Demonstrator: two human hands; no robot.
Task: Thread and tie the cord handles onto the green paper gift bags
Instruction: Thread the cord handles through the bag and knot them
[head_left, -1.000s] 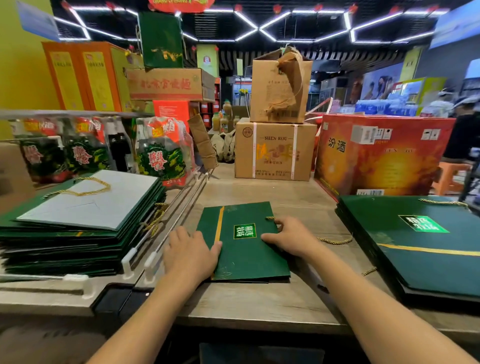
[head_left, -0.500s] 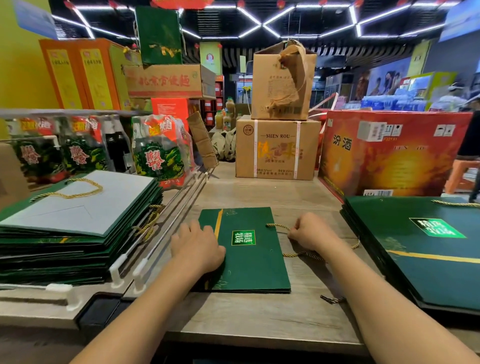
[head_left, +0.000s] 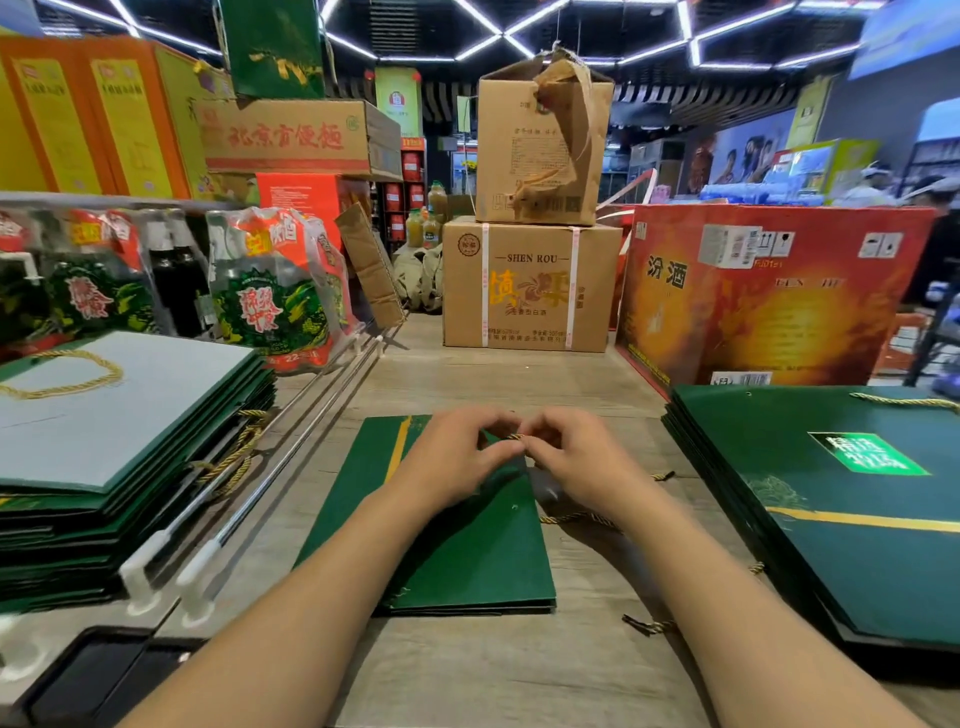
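A flat green paper gift bag (head_left: 467, 561) with a gold stripe lies on the wooden table in front of me. My left hand (head_left: 454, 457) and my right hand (head_left: 582, 460) meet above its far right corner. Both pinch a short piece of gold cord (head_left: 515, 437) between their fingertips. The cord runs on under my right hand and shows again on the table at the bag's right edge (head_left: 576, 517). A punched hole (head_left: 515, 506) shows near that edge. The bag's label is hidden under my hands.
A stack of green bags with cord handles (head_left: 119, 441) lies at the left, another stack (head_left: 852, 514) at the right. Loose cord ends (head_left: 649, 626) lie near the front. Two metal rods (head_left: 291, 462) run beside the left stack. Cardboard boxes (head_left: 530, 286) and a red carton (head_left: 769, 296) stand behind.
My left hand has lifted off the bag and joined the right hand above the bag's far right corner. Both now pinch the gold cord, which the right hand alone held before.
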